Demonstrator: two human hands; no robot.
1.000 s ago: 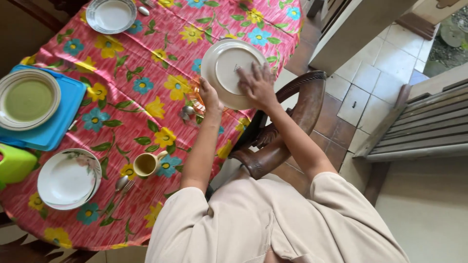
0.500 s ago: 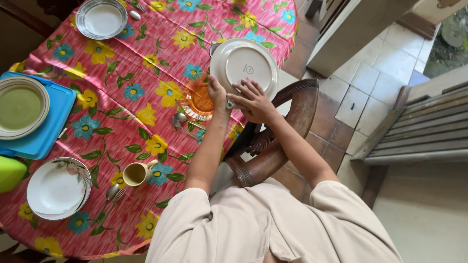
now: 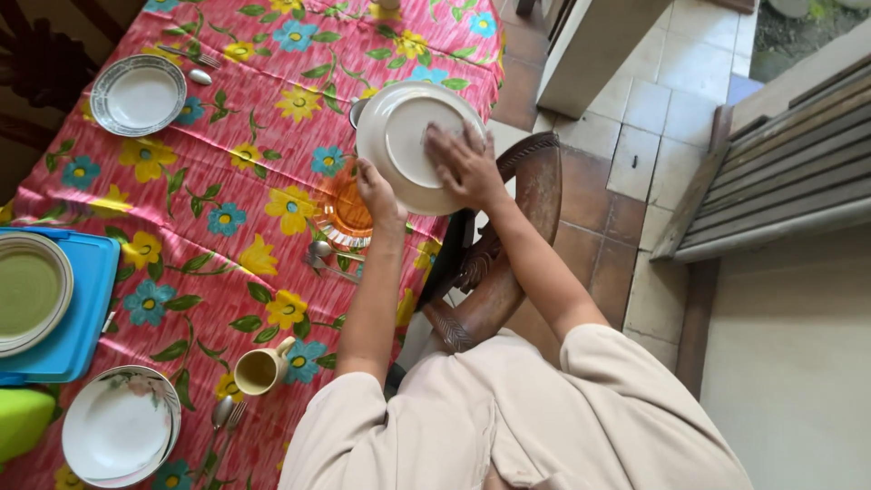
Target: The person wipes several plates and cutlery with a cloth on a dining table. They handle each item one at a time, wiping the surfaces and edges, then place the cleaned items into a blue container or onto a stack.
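we pinch plate (image 3: pixel 413 154) rim with left hand (image 3: pixel 376 192), right hand (image 3: pixel 464 161) flat on it; glazed, slippery, fragile.

glossy glazed ceramic plate (image 3: pixel 413 145); amber glass dish (image 3: pixel 349 210) at seven o'clock; matt floral cloth (image 3: pixel 227 181); carved polished wooden chair (image 3: pixel 508 263).

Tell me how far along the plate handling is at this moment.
Looks done: three other places already have dishes on the flowered tablecloth. In hand: the left hand grips the white plate by its rim, tilted up, while the right hand presses flat on its face. Left: the plate is not yet set down.
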